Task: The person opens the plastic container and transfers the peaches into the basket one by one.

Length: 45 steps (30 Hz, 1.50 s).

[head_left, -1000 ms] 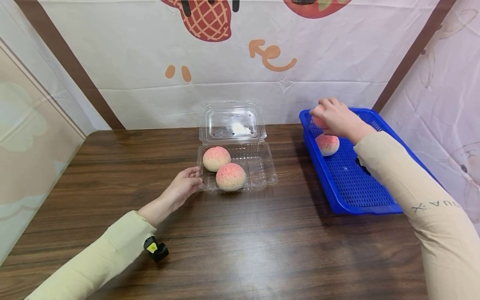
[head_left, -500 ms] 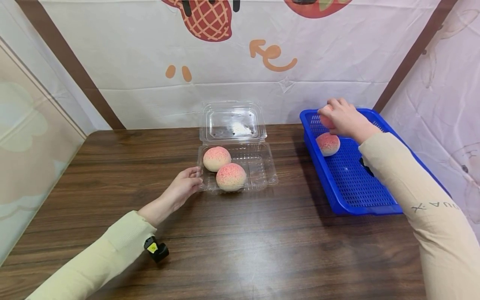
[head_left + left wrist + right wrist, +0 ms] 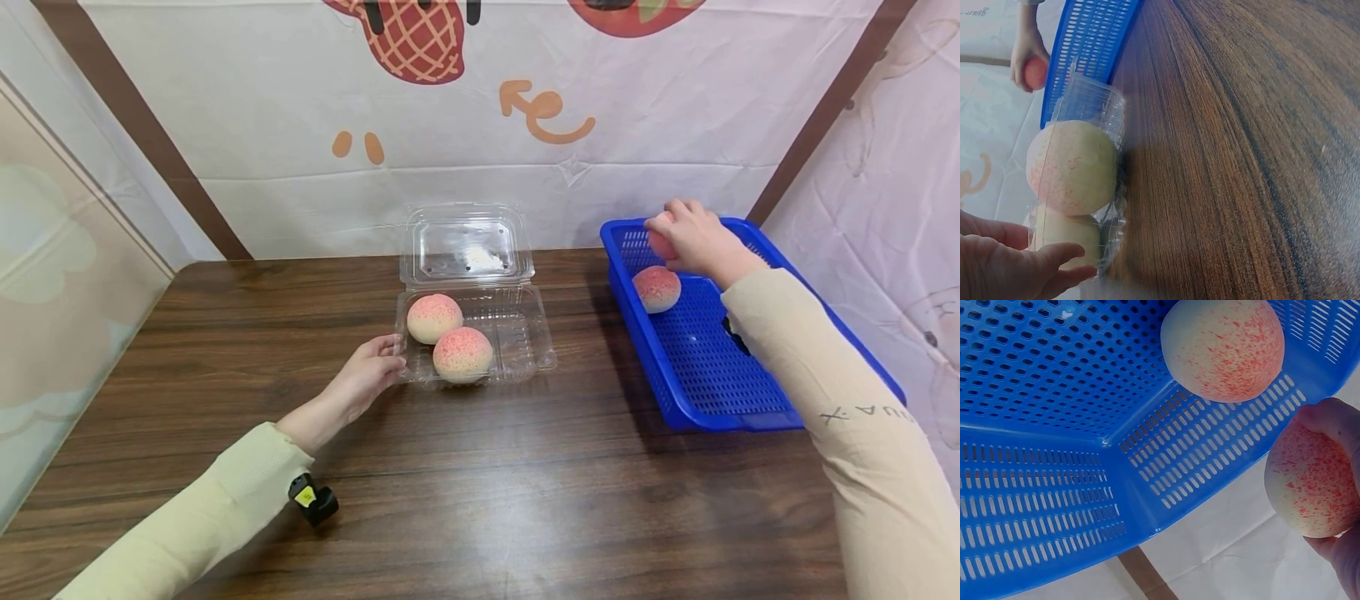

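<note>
Right now, your right hand [image 3: 693, 242] has its fingers curled around a peach [image 3: 1313, 481], pinching it up at the far left corner of the blue basket [image 3: 648, 358], close to the counter's far edge. You can't tell from these views whether that peach touches the rim. Just below it, a second peach [image 3: 657, 289] sits inside the basket, near the far end of its left wall, its pink side up. The basket stands on the right part of the counter [image 3: 510, 483]. Your left hand [image 3: 363, 371] pinches the left side of the clear plastic box [image 3: 517, 350], thumb and fingers gripping near its front corner. That box sits near the middle of the counter's far edge, and its hinged lid [image 3: 468, 246] stands raised at the back. In the box's left half lie two more peaches, a rear one [image 3: 435, 318] and a front one [image 3: 462, 356], which look to be touching. Behind the counter's far edge you have a white curtain [image 3: 285, 108] with printed pictures, and a small black camera [image 3: 313, 498] shows at your left sleeve [image 3: 195, 517].
</note>
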Available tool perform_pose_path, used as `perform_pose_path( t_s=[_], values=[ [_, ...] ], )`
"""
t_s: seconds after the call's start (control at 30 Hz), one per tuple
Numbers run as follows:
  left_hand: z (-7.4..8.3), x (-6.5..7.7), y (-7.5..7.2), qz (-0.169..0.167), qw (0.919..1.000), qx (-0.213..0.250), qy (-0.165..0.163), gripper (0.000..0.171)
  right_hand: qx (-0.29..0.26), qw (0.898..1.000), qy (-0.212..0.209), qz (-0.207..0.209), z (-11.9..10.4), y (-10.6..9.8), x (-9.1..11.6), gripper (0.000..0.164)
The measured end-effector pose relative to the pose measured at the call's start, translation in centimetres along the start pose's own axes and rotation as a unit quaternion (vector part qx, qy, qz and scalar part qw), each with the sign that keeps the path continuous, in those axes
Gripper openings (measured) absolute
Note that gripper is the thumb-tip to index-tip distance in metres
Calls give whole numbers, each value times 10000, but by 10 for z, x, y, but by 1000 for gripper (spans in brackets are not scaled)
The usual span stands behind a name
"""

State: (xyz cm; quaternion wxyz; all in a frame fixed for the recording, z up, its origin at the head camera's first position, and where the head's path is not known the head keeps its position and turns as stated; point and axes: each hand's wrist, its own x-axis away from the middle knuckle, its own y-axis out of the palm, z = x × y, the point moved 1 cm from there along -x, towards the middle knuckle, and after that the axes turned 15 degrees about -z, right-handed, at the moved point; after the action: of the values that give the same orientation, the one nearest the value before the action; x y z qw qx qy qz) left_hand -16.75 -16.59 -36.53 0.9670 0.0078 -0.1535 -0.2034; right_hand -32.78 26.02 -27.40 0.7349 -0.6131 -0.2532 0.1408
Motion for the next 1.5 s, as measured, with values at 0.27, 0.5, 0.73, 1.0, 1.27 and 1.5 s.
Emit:
perform_pose_path(
  t_s=[0.27, 0.5, 0.73, 1.0, 1.27, 1.5],
  values=[
    [-1, 0, 0, 44, 10000, -15, -23, 54, -119, 9997, 191, -50, 8, 7, 1, 58],
    [-1, 0, 0, 58, 10000, -23, -40, 54, -387, 9984, 341, -227, 12, 12, 3, 59],
    [-1, 0, -1, 32, 9999, -67, -76, 55, -563, 9974, 443, -81, 17, 14, 8, 57],
    [0, -1, -1, 40, 10000, -19, -57, 54, -754, 9941, 724, -277, 28, 22, 10, 58],
    [0, -1, -2, -22, 10000, 31, -56, 55, -1002, 9885, 992, -540, 34, 32, 13, 61],
    [-1, -1, -2, -21, 10000, 19, -41, 54, -1101, 9853, 1056, -764, 37, 40, 12, 61]
  ],
)
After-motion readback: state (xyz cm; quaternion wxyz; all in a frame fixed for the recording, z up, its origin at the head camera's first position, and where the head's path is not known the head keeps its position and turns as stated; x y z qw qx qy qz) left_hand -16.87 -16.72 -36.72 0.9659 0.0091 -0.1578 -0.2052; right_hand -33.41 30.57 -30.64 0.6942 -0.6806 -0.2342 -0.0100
